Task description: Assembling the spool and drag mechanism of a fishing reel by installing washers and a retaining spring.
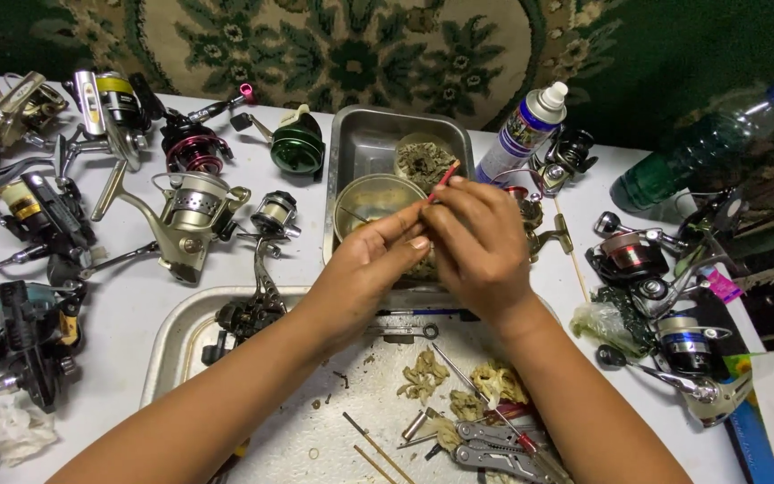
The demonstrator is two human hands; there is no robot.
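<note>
Centre frame: right hand (481, 246) fingers pinch a thin red stick (441, 184); left hand (369, 264) fingertips close together against it, above a metal tray (356, 148).

White table (136, 314) strewn with fishing reels: silver spinning reel (192, 208), green reel (297, 143), red-black reel (192, 142). Spray can (523, 125) upright beside steel tub (351, 143). Green plastic bottle (700, 148) lying at right. Folding multi-tool (494, 445) on metal tray (167, 336) among greasy cloth scraps (423, 375). Patterned green rug (351, 54) behind.
</note>
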